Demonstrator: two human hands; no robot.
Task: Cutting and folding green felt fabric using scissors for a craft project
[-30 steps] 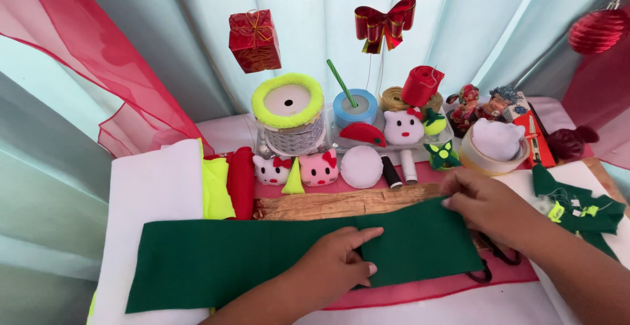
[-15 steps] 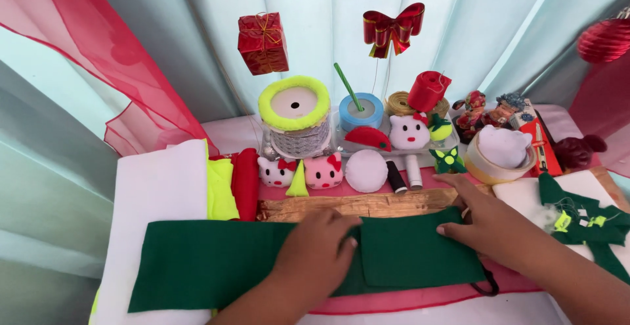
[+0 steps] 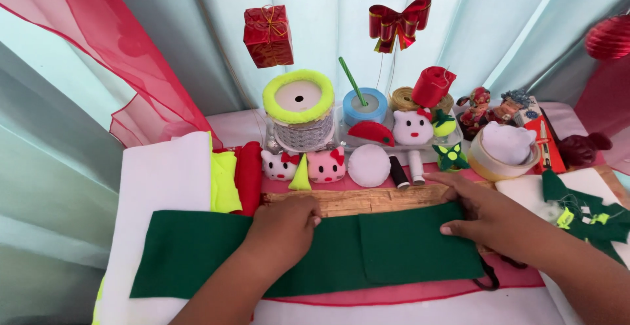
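A long strip of dark green felt [image 3: 197,256] lies across the table, its right end folded back over itself [image 3: 413,249]. My left hand [image 3: 282,230] lies palm down on the middle of the strip, fingers curled near its far edge. My right hand [image 3: 489,213] presses flat on the folded flap's far right corner. Just behind the felt lies a tan, wrinkled strip [image 3: 367,200]. Pink felt [image 3: 394,292] shows under the green one.
Behind stand small plush cat faces [image 3: 325,166], a white round pad [image 3: 369,165], thread spools [image 3: 407,169], a yellow-rimmed ribbon roll [image 3: 298,112], a blue tape roll [image 3: 365,105] and a wide tape ring [image 3: 502,151]. White felt [image 3: 164,181], yellow and red felt lie left; green felt pieces [image 3: 584,217] right.
My left hand slid left and away along the green strip to its far edge. My right hand shifted onto the folded flap's far corner. The camera moved slightly closer.
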